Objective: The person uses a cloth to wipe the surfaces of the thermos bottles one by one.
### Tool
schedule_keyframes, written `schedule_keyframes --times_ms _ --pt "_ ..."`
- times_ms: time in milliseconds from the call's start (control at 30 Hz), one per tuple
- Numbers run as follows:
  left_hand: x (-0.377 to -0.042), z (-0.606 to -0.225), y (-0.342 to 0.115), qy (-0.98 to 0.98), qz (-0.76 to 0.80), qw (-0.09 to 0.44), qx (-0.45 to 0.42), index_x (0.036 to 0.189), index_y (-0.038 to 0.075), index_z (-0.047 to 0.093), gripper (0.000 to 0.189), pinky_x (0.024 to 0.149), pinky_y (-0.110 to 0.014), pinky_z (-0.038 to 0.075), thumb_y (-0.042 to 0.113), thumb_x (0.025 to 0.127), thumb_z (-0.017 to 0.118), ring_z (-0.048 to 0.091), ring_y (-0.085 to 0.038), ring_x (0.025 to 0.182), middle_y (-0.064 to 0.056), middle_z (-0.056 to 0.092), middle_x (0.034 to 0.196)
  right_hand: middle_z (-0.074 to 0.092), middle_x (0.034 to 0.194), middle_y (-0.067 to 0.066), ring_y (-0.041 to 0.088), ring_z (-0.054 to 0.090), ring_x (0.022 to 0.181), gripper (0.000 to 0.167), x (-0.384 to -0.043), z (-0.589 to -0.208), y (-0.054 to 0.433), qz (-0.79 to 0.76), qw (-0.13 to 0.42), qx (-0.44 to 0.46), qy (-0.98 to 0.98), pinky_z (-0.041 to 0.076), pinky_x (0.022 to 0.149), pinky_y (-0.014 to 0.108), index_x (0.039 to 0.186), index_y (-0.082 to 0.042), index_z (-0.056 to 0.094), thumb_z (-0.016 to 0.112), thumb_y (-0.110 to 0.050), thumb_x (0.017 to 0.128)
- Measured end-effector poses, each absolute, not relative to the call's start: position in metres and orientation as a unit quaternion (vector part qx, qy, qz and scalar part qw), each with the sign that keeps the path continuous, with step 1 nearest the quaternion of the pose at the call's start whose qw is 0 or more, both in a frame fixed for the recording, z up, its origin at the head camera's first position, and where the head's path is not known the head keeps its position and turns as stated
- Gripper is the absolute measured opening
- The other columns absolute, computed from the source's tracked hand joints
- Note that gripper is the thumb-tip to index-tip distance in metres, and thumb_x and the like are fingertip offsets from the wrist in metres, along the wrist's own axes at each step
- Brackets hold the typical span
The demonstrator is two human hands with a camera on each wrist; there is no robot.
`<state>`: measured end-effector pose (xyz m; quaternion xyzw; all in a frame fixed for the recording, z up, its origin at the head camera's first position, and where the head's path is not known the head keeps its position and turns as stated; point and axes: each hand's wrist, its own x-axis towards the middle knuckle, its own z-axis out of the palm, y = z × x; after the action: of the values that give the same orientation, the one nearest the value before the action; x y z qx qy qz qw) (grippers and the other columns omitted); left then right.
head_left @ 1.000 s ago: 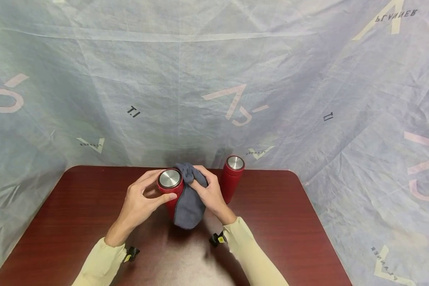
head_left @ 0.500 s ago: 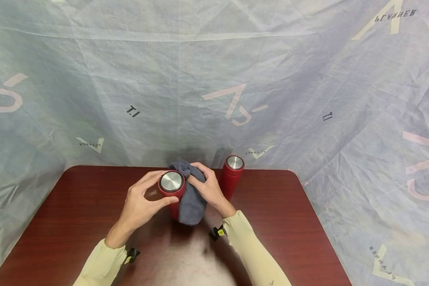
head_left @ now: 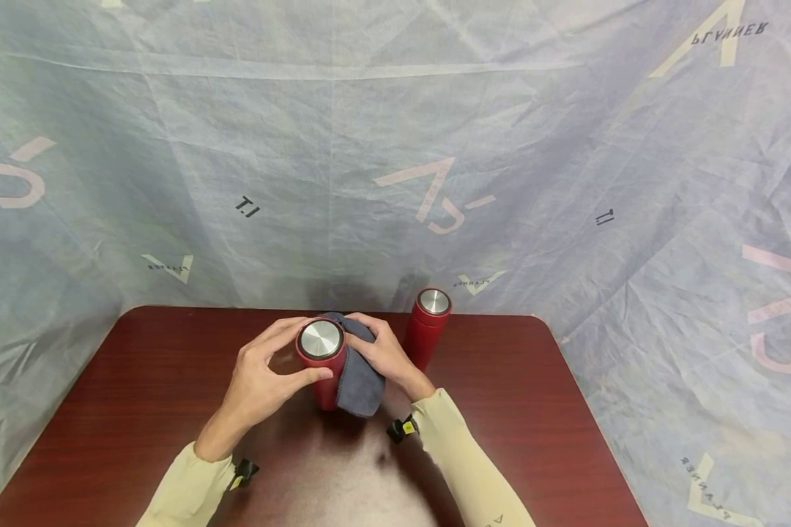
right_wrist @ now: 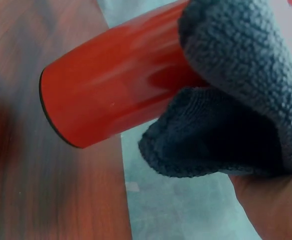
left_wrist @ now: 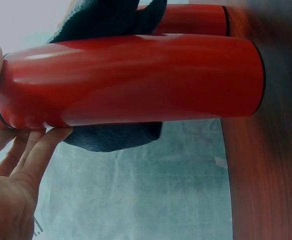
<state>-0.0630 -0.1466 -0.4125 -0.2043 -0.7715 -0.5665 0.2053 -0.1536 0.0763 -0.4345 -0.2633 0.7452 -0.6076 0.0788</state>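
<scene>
A red thermos bottle (left_wrist: pixel 135 80) with a brushed-metal lid top (head_left: pixel 321 339) stands nearly upright in the head view. My left hand (head_left: pixel 260 377) grips it just under the lid, thumb on the near side and fingers reaching round the far side. Against the bottle's right side my right hand (head_left: pixel 384 351) holds a dark grey cloth (head_left: pixel 362 384), whose lower part hangs down along the body. In the right wrist view the fuzzy cloth (right_wrist: pixel 246 60) wraps over the bottle and covers the right fingers.
A second red thermos (head_left: pixel 427 329) of the same look stands upright just beyond my right hand. The reddish-brown wooden table (head_left: pixel 527 410) ends at a grey printed fabric backdrop (head_left: pixel 329 183), which also hangs at both sides.
The bottle and left hand have shifted slightly right and nearer. The cloth's bunched top has sunk lower behind the lid, and the right fingers lie closer round the bottle.
</scene>
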Motion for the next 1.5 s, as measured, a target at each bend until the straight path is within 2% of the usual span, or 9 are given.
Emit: schedule_keyframes --times_ms 467,700,967,1233,1500 --pt "-0.06 -0.411 -0.146 -0.771 -0.569 0.189 -0.214 0.139 0.022 0.073 0.071 0.092 -0.023 0.06 0.013 0.074 0.101 0.068 -0.014 0.118 0.004 0.068 0.135 0.074 0.124 0.009 0.013 0.064 0.114 0.028 -0.157 -0.451 0.078 -0.561 0.123 -0.284 0.768 0.048 0.108 0.033 0.131 -0.005 0.073 0.065 -0.017 0.107" --pt "-0.059 -0.407 -0.146 -0.762 -0.579 0.186 -0.221 0.139 0.017 0.073 0.07 0.092 -0.024 0.06 0.009 0.074 0.1 0.069 -0.014 0.115 0.001 0.069 0.133 0.072 0.133 0.007 0.01 0.062 0.119 0.036 -0.159 -0.465 0.079 -0.578 0.182 -0.257 0.753 0.046 0.11 0.032 0.141 -0.005 0.069 0.063 -0.018 0.108" --pt "-0.058 -0.403 -0.146 -0.753 -0.589 0.185 -0.226 0.139 0.016 0.073 0.071 0.092 -0.024 0.06 0.007 0.074 0.1 0.068 -0.014 0.115 0.0 0.07 0.133 0.069 0.141 0.005 0.011 0.06 0.126 0.042 -0.158 -0.476 0.08 -0.584 0.22 -0.223 0.749 0.046 0.113 0.034 0.147 -0.008 0.066 0.064 -0.021 0.107" --pt "-0.056 -0.4 -0.148 -0.757 -0.584 0.184 -0.228 0.139 0.018 0.073 0.073 0.094 -0.024 0.059 0.008 0.073 0.101 0.067 -0.016 0.119 0.001 0.07 0.134 0.07 0.138 0.001 0.012 0.06 0.125 0.042 -0.157 -0.486 0.08 -0.56 0.238 -0.211 0.765 0.046 0.115 0.039 0.146 -0.012 0.067 0.065 -0.027 0.107" --pt "-0.052 -0.397 -0.149 -0.768 -0.558 0.198 -0.246 0.139 0.017 0.073 0.074 0.096 -0.021 0.056 0.01 0.071 0.102 0.067 -0.014 0.12 0.001 0.07 0.134 0.069 0.139 0.002 0.013 0.057 0.125 0.043 -0.157 -0.493 0.078 -0.557 0.229 -0.19 0.775 0.043 0.118 0.043 0.145 -0.009 0.068 0.065 -0.019 0.103"
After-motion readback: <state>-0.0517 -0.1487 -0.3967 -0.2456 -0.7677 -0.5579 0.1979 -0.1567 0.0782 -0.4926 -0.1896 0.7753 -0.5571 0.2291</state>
